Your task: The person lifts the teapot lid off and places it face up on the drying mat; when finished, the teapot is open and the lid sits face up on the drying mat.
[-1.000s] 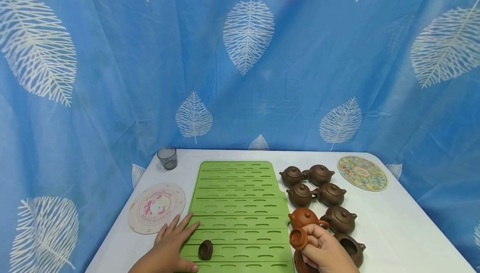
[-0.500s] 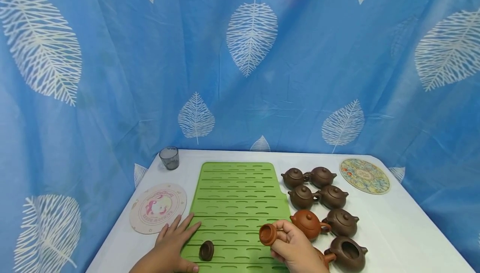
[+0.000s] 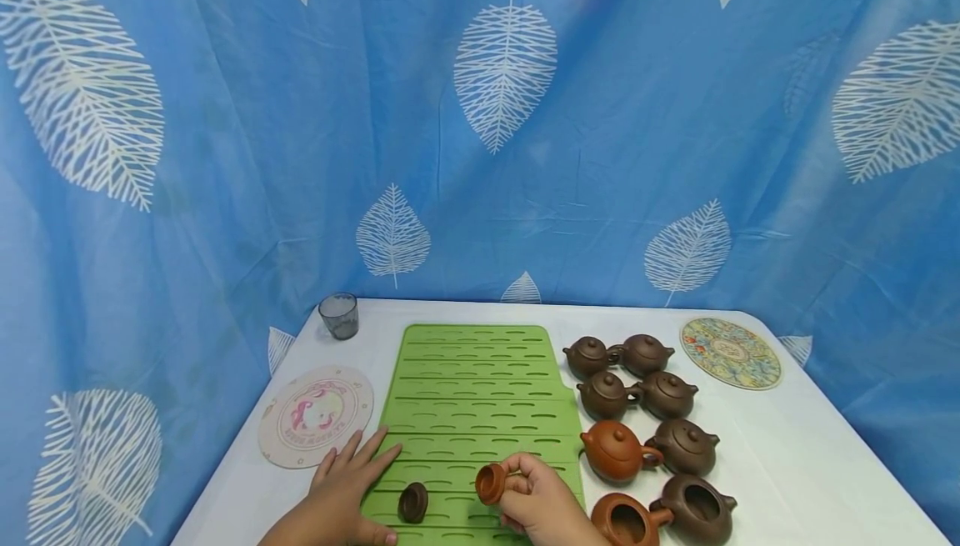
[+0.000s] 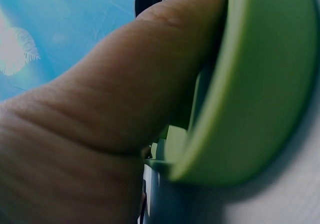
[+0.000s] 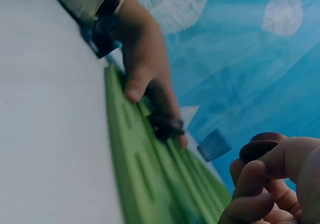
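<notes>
My right hand (image 3: 542, 499) pinches a reddish-brown teapot lid (image 3: 491, 484) over the green slotted mat (image 3: 480, 379), its hollow underside turned to the left. In the right wrist view the lid (image 5: 256, 149) shows dark between thumb and fingers. My left hand (image 3: 339, 483) lies spread across the mat's left edge, thumb near the front. Between the two hands a dark brown teapot lid (image 3: 412, 502) rests on the mat. Right of the mat stand a lidless reddish teapot (image 3: 626, 519) and a lidless dark brown teapot (image 3: 697, 508), both with dark openings.
Behind the lidless pots are a lidded reddish teapot (image 3: 617, 451) and several lidded dark ones (image 3: 686, 446). A floral round mat (image 3: 731, 353) lies far right. A pink-printed round mat (image 3: 317, 417) is at left, with a grey glass (image 3: 339, 316) behind it. A blue curtain (image 3: 495, 221) backs the table.
My right hand has carried the reddish lid leftward from the teapots to above the green mat, uncovering the lidless reddish teapot to view. The left hand and dark lid stay put.
</notes>
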